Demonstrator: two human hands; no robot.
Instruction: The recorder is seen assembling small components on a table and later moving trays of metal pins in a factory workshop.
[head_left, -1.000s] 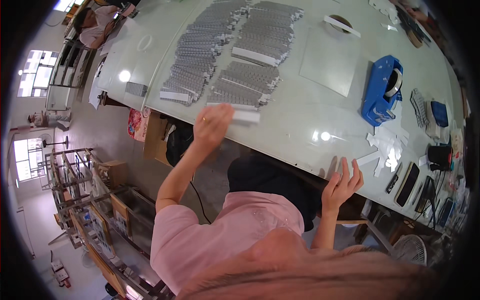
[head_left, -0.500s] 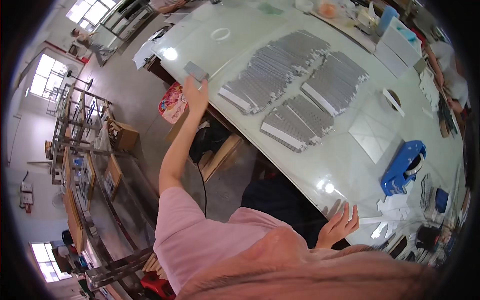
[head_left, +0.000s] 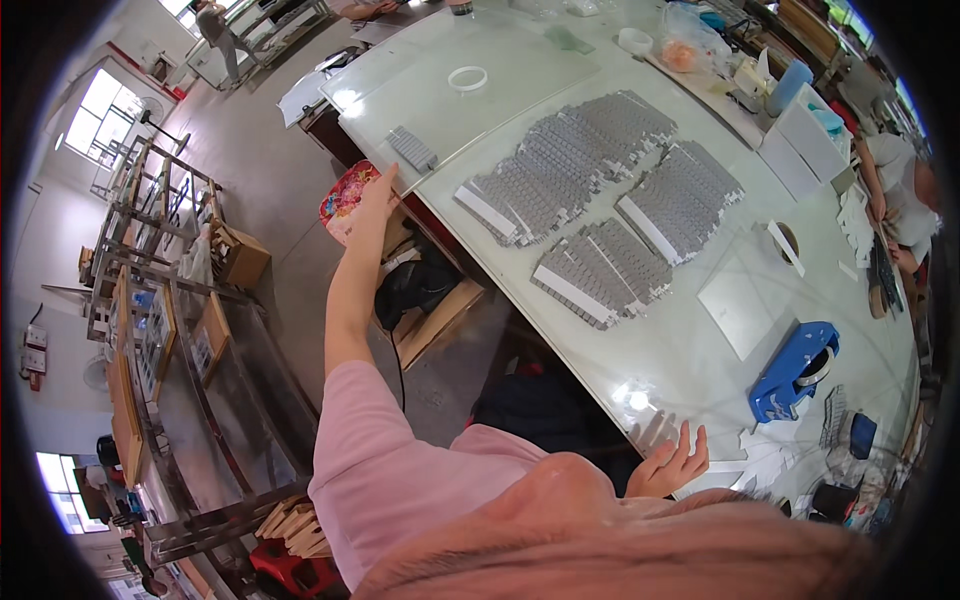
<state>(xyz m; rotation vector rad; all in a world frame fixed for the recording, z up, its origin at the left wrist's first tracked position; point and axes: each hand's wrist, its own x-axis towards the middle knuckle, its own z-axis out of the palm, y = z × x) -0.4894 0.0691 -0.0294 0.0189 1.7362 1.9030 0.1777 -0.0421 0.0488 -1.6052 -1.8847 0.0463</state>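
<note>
A small stack of thin grey strips (head_left: 412, 148) lies near the far left edge of the glass-topped table (head_left: 480, 115). Just off that edge is my left hand (head_left: 378, 195), apart from the stack, fingers partly in view and seemingly loose, holding nothing visible. Beside it, below table height, shows a red flower-patterned thing (head_left: 345, 200). Over the near edge of the table I hold out my right hand (head_left: 672, 465), empty, with its fingers spread. Rows of similar grey strips (head_left: 570, 160) cover the middle, in three groups, some with white strips along them.
A blue tape dispenser (head_left: 795, 375) stands at the right, near white paper scraps (head_left: 775, 440) and a pale sheet (head_left: 735, 310). A white ring (head_left: 467, 78) lies at the far side. White boxes (head_left: 808, 140) stand far right, with another person (head_left: 900, 190) beyond.
My left hand has drawn back from the small stack, leftward past the table edge. The stack stays on the table. My right hand keeps about its place; the whole view has shifted slightly.
</note>
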